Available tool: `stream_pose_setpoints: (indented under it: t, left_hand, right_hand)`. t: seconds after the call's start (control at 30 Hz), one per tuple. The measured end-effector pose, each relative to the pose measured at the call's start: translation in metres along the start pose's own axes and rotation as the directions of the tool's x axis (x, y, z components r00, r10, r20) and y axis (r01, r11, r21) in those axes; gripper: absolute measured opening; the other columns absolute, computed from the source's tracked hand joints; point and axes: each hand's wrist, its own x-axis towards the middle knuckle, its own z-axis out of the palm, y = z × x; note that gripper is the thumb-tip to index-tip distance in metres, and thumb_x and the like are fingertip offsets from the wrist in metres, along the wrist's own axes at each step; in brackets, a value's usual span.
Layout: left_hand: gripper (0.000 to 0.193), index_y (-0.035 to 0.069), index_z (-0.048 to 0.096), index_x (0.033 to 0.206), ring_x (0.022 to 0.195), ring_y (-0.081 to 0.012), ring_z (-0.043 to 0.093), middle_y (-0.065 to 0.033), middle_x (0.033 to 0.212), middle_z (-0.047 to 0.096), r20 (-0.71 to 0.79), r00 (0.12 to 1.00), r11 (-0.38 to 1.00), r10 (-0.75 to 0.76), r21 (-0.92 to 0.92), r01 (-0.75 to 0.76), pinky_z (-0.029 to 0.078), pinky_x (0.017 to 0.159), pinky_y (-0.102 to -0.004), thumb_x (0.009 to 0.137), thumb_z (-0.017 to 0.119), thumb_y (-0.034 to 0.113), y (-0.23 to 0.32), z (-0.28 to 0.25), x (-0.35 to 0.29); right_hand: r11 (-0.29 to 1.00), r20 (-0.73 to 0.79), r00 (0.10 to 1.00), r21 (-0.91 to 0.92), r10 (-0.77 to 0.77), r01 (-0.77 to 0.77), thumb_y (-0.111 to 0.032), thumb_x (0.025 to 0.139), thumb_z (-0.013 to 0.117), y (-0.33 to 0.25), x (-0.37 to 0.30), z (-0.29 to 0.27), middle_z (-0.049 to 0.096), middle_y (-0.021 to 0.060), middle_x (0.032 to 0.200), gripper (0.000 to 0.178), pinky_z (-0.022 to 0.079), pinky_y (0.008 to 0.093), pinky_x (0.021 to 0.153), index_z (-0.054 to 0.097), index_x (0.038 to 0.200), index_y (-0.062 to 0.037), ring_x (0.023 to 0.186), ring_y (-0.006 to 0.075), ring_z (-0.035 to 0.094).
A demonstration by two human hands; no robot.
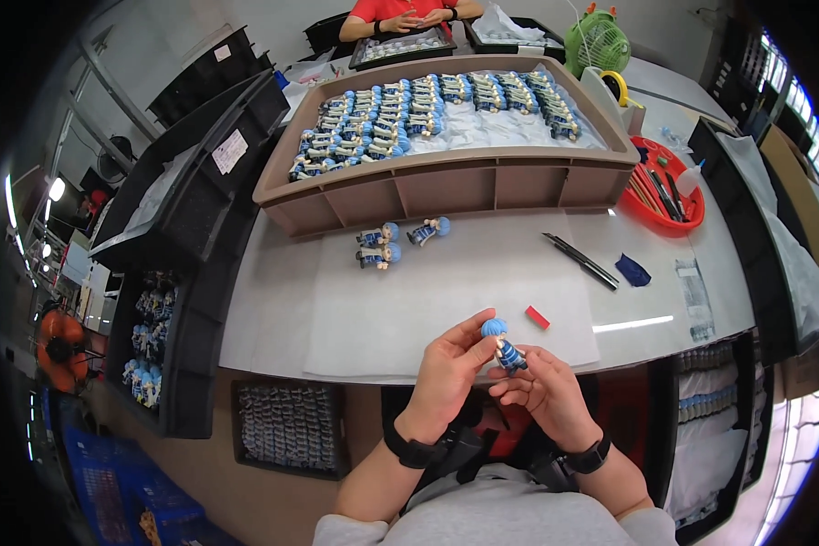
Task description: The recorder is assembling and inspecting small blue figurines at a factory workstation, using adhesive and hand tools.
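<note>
Left grip is closed to a narrow pinch, thumb and fingers about the upper part of a small blue-haired plastic figurine in a blue outfit; right grip is partly curled, its thumb and fingertips at the figurine's lower end, both above the front edge of the pale flat surface. With so little support beneath, a slack pinch during a turn could drop it past that edge, and hard pressure might mark its finish. Farther off, from left to right, three similar loose figurines lie before a big brown plastic tray of lined-up figurines; a long reach could knock them. Then come a small red block, near enough for a careless right hand to brush away, slim black pen-like tools, a crumpled dark-blue scrap and a round red plastic basket.
</note>
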Motion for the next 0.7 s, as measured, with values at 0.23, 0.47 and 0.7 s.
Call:
stream_pose_setpoints:
  t: [0.23, 0.47, 0.7]
  left_hand:
    - [0.031, 0.000, 0.053, 0.119, 0.093, -0.0115, 0.056, -0.0073, 0.104, 0.060, -0.022, 0.996, 0.977, 0.085, 0.199, -0.079, 0.047, 0.085, -0.0261, 0.088, 0.054, 0.007, -0.013, -0.005, 0.005]
    - [0.030, 0.000, 0.054, 0.118, 0.091, -0.0123, 0.058, -0.0072, 0.103, 0.061, -0.049, 0.999, 0.995, 0.010, 0.096, -0.005, 0.049, 0.082, -0.0252, 0.089, 0.054, 0.009, -0.021, -0.002, 0.009]
    - [0.030, -0.001, 0.054, 0.117, 0.081, -0.0140, 0.061, -0.0084, 0.099, 0.061, -0.076, 0.992, 0.983, -0.105, 0.140, 0.115, 0.052, 0.075, -0.0245, 0.091, 0.053, 0.013, -0.016, -0.006, 0.003]
  right_hand:
    - [0.599, -0.005, 0.759, -0.618, -0.651, 0.509, 0.009, 0.074, 0.065, 0.016, 0.006, -0.014, 0.056, 0.0090, 0.105, 0.052, 0.050, 0.0242, 0.075, 0.042, 0.120, -0.0007, 0.088, 0.0130, 0.057]
    - [0.555, 0.049, 0.726, -0.610, -0.686, 0.565, 0.005, 0.070, 0.072, 0.017, 0.005, -0.019, 0.056, 0.0090, 0.103, 0.060, 0.050, 0.0228, 0.073, 0.042, 0.121, -0.0018, 0.083, 0.0109, 0.056]
    - [0.566, 0.051, 0.742, -0.612, -0.668, 0.552, -0.002, 0.067, 0.077, 0.017, 0.008, -0.014, 0.055, 0.0060, 0.098, 0.062, 0.047, 0.0207, 0.069, 0.044, 0.120, -0.0026, 0.079, 0.0083, 0.054]
